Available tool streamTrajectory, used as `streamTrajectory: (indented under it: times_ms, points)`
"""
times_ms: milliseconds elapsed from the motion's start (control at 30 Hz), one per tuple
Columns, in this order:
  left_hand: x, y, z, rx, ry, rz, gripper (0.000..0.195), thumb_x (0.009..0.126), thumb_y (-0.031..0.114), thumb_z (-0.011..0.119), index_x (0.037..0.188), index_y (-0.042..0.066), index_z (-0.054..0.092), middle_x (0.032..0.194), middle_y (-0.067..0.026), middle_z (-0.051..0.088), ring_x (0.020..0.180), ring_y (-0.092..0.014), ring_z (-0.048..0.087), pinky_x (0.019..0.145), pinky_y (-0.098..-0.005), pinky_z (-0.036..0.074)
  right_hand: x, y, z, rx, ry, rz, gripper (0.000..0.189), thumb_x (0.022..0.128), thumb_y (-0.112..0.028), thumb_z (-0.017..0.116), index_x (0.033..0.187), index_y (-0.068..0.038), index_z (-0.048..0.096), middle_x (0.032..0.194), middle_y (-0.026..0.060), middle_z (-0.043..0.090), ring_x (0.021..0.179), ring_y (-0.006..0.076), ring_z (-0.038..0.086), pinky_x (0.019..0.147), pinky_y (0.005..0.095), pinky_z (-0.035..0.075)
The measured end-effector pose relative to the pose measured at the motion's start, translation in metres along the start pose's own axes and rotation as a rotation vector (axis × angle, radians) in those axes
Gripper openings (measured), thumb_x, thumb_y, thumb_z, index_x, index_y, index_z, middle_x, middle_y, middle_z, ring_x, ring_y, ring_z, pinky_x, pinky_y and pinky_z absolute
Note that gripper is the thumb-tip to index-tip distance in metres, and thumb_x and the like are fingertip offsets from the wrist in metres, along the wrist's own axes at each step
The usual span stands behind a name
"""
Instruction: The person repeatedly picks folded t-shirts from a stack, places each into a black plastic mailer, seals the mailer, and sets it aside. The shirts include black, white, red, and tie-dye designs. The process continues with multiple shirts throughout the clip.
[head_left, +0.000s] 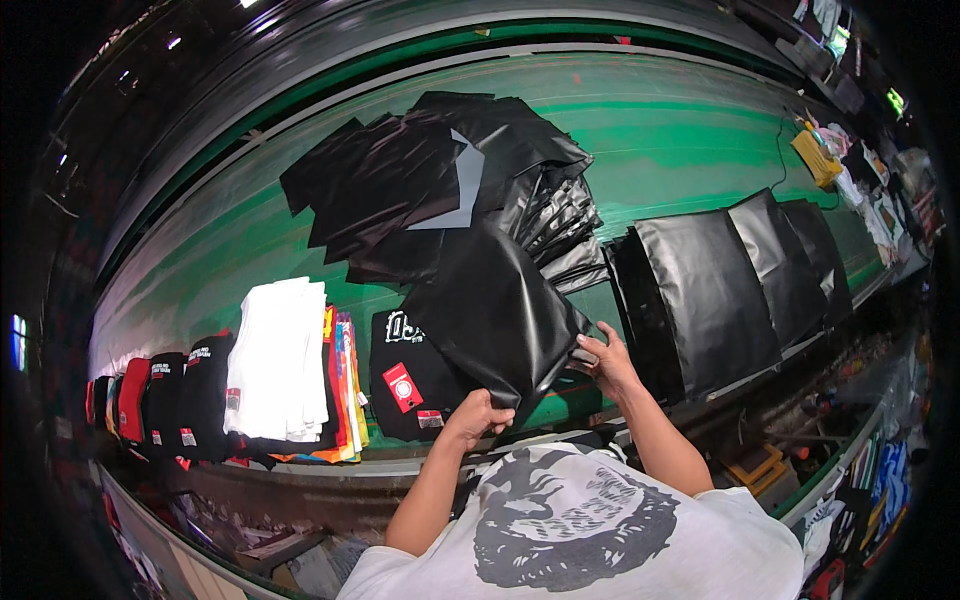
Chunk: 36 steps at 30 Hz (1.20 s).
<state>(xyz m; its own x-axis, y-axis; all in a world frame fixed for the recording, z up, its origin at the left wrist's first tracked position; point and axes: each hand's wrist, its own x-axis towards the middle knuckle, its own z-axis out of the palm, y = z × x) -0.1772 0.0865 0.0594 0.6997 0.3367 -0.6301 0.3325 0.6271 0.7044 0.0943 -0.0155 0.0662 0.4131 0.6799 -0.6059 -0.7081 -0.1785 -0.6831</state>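
A black plastic bag (495, 300) is held by its near edge between my left hand (480, 420) and my right hand (607, 360). Its far part lies over a pile of loose black bags (390, 180). Partly under it, to the left, is a folded black shirt (397, 367) with white lettering and a red tag (403, 388). Fingers and thumb of each hand pinch the plastic; some right fingers are hidden behind it. A grey piece (469, 180) shows among the loose bags.
Stacked white folded shirts (277, 360), with coloured and black ones, line the left of the green table (675, 142). Large black plastic packs (712, 292) lie at right. Yellow and white items (817, 157) sit at the far right end. A lower shelf holds clutter near me.
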Motion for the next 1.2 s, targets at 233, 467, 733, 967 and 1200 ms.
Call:
streamTrajectory:
  times_ms: [233,467,733,967,1200]
  points:
    - [0.000,-0.019,0.007,0.274,0.109,-0.009,0.009,0.086,0.003,0.072,0.093,0.000,0.065,0.079,-0.0043,0.066,0.061,-0.010,0.057,0.054,-0.0269,0.043,-0.003,0.023,-0.038,-0.260,0.187,-0.228,0.049,0.085,0.000,0.075,0.130,-0.003,0.055,0.101,0.0062,0.067,0.088,0.0178,0.066,0.077,0.0333,0.052]
    - [0.025,-0.042,0.020,0.516,0.454,0.186,0.029,0.090,0.007,0.070,0.115,-0.007,0.063,0.077,-0.0124,0.071,0.061,-0.020,0.068,0.060,-0.0349,0.053,-0.019,0.042,-0.092,-0.526,0.236,-0.183,0.028,0.093,-0.007,0.068,0.117,0.000,0.056,0.088,0.0081,0.068,0.065,0.0163,0.064,0.059,0.0339,0.052]
    - [0.006,-0.045,0.035,0.748,0.622,0.316,0.031,0.090,0.011,0.070,0.116,-0.005,0.063,0.074,-0.0176,0.070,0.071,-0.034,0.072,0.068,-0.0443,0.054,-0.048,0.033,-0.070,-1.452,0.376,-0.390,0.081,0.091,-0.031,0.073,0.155,-0.004,0.030,0.086,0.0263,0.071,0.078,0.0413,0.071,0.072,0.0489,0.056]
    - [-0.019,-0.035,0.007,0.708,0.820,0.555,0.014,0.089,0.008,0.067,0.098,-0.002,0.069,0.082,-0.0205,0.069,0.077,-0.035,0.069,0.071,-0.0430,0.054,-0.064,0.012,-0.050,-1.721,0.415,-0.276,0.089,0.090,-0.038,0.073,0.159,-0.006,0.026,0.086,0.0253,0.072,0.085,0.0436,0.072,0.077,0.0505,0.057]
    - [-0.042,-0.036,-0.077,0.804,1.208,0.545,0.022,0.085,0.007,0.071,0.105,-0.001,0.068,0.115,-0.0187,0.059,0.113,-0.038,0.055,0.100,-0.0467,0.043,-0.060,0.002,-0.029,-1.738,0.391,-0.284,0.063,0.089,-0.034,0.074,0.140,-0.006,0.050,0.095,0.0253,0.073,0.092,0.0447,0.071,0.082,0.0532,0.056]
